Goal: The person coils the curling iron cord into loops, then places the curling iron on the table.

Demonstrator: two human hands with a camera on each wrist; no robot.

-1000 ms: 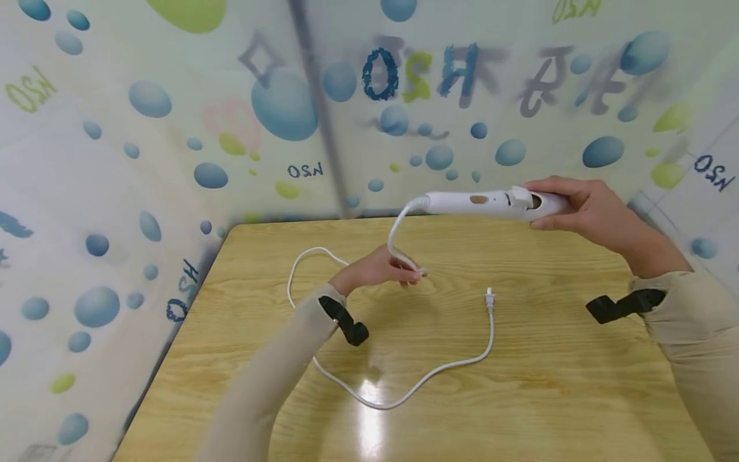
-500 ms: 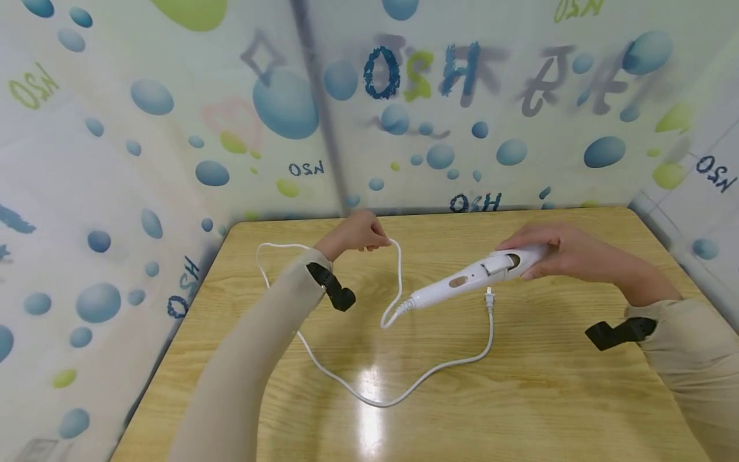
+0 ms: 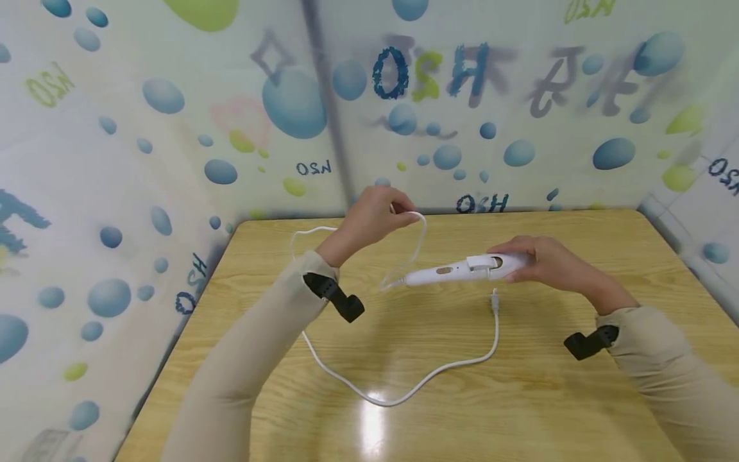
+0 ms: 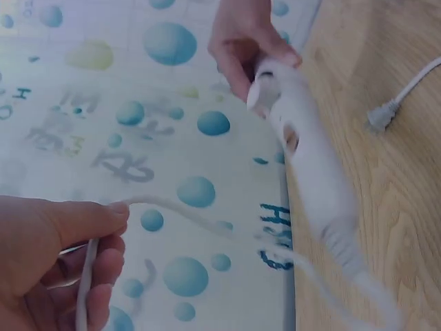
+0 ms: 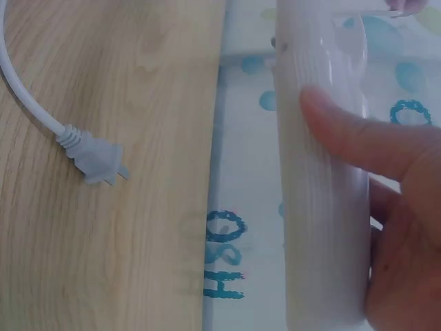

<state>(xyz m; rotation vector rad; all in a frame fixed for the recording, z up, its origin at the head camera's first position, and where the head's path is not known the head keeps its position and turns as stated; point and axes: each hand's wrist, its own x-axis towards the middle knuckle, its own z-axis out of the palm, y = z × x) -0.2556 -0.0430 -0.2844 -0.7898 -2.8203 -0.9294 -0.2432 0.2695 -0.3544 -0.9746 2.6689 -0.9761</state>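
Note:
In the head view my right hand (image 3: 545, 260) grips the far end of a white hair iron (image 3: 444, 273), holding it nearly level above the table, cord end to the left. An oval brownish spot and a raised white piece show on its body. My left hand (image 3: 375, 218) pinches the iron's white cord (image 3: 424, 234) between thumb and fingers, higher and to the left. The left wrist view shows the cord (image 4: 169, 203) running from that pinch in a loop to the iron (image 4: 313, 152). A two-prong plug (image 5: 96, 158) lies on the table; the right thumb (image 5: 344, 131) presses along the iron's body.
The rest of the cord (image 3: 392, 403) curves over the wooden table (image 3: 519, 398) toward its front, partly hidden behind the left forearm. A patterned wall covering (image 3: 450, 128) stands right behind the table, with others at both sides. Each wrist carries a black camera mount (image 3: 340, 298).
The right hand has lowered the iron and moved it left. The left hand, with the cord in its fingers, has risen and shifted right over the last half second.

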